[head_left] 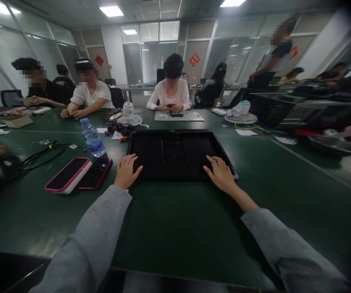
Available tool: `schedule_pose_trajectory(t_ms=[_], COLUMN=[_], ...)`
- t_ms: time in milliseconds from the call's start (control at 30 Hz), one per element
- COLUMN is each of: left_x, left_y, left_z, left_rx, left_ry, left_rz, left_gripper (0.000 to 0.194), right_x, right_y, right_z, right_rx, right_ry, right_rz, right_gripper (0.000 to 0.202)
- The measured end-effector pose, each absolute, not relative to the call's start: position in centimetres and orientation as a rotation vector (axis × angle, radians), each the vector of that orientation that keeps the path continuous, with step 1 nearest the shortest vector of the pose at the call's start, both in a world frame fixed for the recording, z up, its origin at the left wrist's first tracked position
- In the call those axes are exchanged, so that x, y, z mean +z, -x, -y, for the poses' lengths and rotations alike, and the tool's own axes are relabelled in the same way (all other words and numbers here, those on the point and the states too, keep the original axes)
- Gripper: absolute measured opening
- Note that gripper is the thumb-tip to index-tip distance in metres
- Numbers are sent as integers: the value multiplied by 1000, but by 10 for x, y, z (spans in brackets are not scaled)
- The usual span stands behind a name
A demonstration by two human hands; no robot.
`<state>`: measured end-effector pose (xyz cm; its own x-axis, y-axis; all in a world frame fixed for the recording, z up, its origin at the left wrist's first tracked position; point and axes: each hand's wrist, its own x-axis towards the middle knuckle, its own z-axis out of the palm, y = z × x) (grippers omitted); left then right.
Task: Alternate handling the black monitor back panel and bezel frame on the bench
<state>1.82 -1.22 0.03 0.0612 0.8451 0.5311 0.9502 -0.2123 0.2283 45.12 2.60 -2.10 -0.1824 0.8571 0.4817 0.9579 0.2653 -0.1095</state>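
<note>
While co-workers are tinkering across the green counter (175, 228), a person is steadying a flat black monitor (178, 152), left hand (126, 171) and right hand (221, 174) pressing its near corners, fingers released and spread, beside two phones (79, 174).

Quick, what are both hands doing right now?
Left hand: open, flat on the black panel.
Right hand: open, resting on the same panel.
</note>
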Motion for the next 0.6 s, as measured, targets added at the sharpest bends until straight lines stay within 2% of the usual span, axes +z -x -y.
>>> schedule_pose_trajectory(t_ms=[300,600], left_x=[-11,-22], left_y=[-2,5], left_z=[2,-3], left_rx=[-1176,-1228], left_ry=[1921,1868], left_rz=[1934,1999], left_gripper=[50,48], right_x=[-21,-15], right_y=[-452,-472], right_z=[-26,-30], right_rx=[-291,-467], right_ry=[1540,1592], right_rz=[2011,1717], right_gripper=[55,46])
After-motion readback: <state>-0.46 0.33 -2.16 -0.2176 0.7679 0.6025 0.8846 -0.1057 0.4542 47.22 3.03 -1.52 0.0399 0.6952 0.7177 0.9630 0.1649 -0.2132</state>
